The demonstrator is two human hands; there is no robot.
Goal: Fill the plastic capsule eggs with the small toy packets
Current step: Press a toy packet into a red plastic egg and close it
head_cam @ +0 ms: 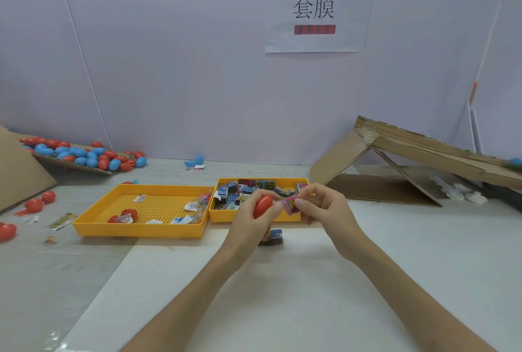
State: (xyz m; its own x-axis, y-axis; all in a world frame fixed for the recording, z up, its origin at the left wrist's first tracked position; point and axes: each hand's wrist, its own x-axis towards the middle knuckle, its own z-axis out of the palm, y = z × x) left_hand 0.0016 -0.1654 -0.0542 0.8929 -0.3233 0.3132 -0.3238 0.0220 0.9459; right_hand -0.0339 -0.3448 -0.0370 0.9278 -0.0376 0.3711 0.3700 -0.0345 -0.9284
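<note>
**Egg in your left hand, packet in your right**

Your left hand [251,221] is curling round a smooth red plastic capsule egg [262,205], and its fingers are hiding the egg's lower end. Your right hand [324,204] is pinching a crinkly pink toy packet [291,204] at three o'clock of the egg, just beside it. At twelve o'clock, your hands are partly covering a yellow plastic tray [220,216] heaped with glossy packets. A small blue packet [276,235] is lying half hidden behind your left hand.

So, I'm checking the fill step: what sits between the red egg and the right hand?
A pink toy packet, pinched by the right hand and reaching toward the red egg in the left hand; head view.
</note>
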